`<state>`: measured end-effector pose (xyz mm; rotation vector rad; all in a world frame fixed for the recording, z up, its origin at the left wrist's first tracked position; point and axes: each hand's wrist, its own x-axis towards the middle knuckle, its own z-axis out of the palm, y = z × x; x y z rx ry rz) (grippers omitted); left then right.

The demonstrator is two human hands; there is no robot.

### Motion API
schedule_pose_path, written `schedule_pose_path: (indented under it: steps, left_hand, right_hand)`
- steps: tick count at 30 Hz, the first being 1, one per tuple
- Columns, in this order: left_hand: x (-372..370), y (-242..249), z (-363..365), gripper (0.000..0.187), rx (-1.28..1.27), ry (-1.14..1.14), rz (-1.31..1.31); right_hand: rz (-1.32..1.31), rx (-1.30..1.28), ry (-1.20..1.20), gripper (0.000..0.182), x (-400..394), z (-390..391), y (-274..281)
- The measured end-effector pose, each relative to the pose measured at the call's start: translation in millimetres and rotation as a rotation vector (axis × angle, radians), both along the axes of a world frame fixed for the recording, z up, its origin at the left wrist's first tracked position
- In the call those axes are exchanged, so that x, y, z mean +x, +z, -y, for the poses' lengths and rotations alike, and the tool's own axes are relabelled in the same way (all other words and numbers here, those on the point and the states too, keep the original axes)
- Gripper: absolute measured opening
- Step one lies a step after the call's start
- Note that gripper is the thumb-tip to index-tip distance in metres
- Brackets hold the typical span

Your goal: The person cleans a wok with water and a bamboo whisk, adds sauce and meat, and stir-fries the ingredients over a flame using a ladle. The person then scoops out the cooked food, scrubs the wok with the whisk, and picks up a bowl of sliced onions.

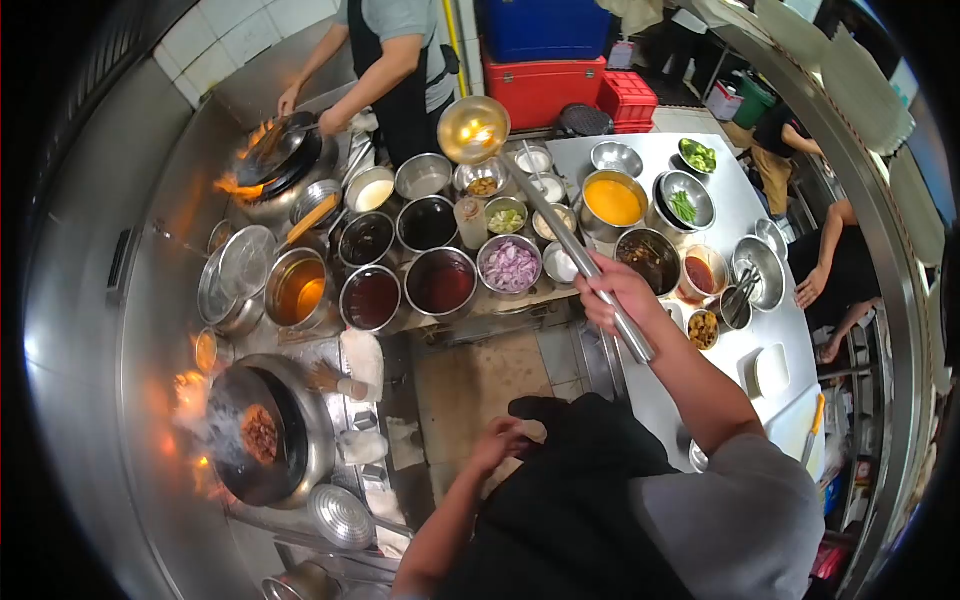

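My right hand (617, 290) grips the long metal handle of a ladle (474, 130). The ladle's round bowl is raised over the far end of the pots and bowls. Near my black apron (570, 490), my left hand (500, 443) is closed, its fingers curled by a small pale piece that may be cloth. To the left, a wok (285, 400) sits over flames with browned chopped food (260, 433) smoking in it. Below the ladle handle are a bowl of chopped purple onion (510, 264) and a pot of orange liquid (614, 202).
Pots of dark sauce (441, 281) and an oil pot (296, 287) crowd the middle ledge. A co-worker (400, 60) handles a second flaming wok (285, 150). On the right, a steel table (735, 345) bears bowls and a knife (817, 415). Another person's hand (812, 287) touches its edge.
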<state>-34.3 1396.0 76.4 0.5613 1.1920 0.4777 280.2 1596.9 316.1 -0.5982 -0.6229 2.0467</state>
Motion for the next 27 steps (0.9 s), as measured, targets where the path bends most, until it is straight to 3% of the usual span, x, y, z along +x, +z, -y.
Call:
schedule_pose_path:
  steps: [2, 3, 4, 5, 7, 9, 10, 16, 19, 25, 27]
  left_hand:
    - [-51.7, -0.6, 46.4, 0.039, -0.085, 0.159, -0.067]
    - [-88.1, -63.8, 93.0, 0.041, -0.101, 0.209, -0.096]
    - [-93.8, -20.1, 106.6, 0.044, -0.343, 0.224, -0.253]
    - [-122.7, -63.4, 160.6, 0.049, -0.354, 0.318, -0.154]
    - [-149.3, -47.6, 217.3, 0.034, 0.091, -0.464, -0.625]
    - [-146.5, -57.6, 277.2, 0.031, 0.176, -0.880, -0.982]
    - [-150.1, -51.8, 272.0, 0.031, 0.166, -0.883, -0.983]
    - [-102.4, -48.9, 280.7, 0.033, -0.005, -0.354, -0.765]
    - [-87.3, -50.5, 269.9, 0.034, -0.071, -0.079, -0.673]
    - [-83.9, -60.3, 228.3, 0.035, -0.140, 0.436, -0.498]
    - [-85.5, -65.9, 213.5, 0.036, -0.119, 0.453, -0.531]
  right_hand:
    - [0.152, 0.030, -0.047, 0.062, -10.9, -30.7, -7.6]
    - [0.337, 0.060, -0.087, 0.060, -17.1, -45.5, -11.2]
    - [0.518, 0.094, -0.128, 0.058, -21.1, -58.4, -18.0]
    - [0.505, 0.097, -0.118, 0.058, -21.8, -72.9, -30.5]
    - [0.690, 0.123, -0.068, 0.062, -23.7, -103.8, -61.9]
    - [0.686, 0.124, -0.100, 0.060, -31.8, -123.4, -90.4]
    - [0.754, 0.130, -0.119, 0.061, -35.1, -132.0, -105.7]
    - [1.040, 0.215, -0.190, 0.065, -47.5, -151.6, -141.0]
    - [1.055, 0.206, -0.146, 0.062, -46.1, -151.7, -139.2]
    - [0.852, 0.096, -0.057, 0.053, -31.9, -152.9, -142.1]
    - [0.789, 0.094, -0.048, 0.051, -26.4, -151.1, -140.8]
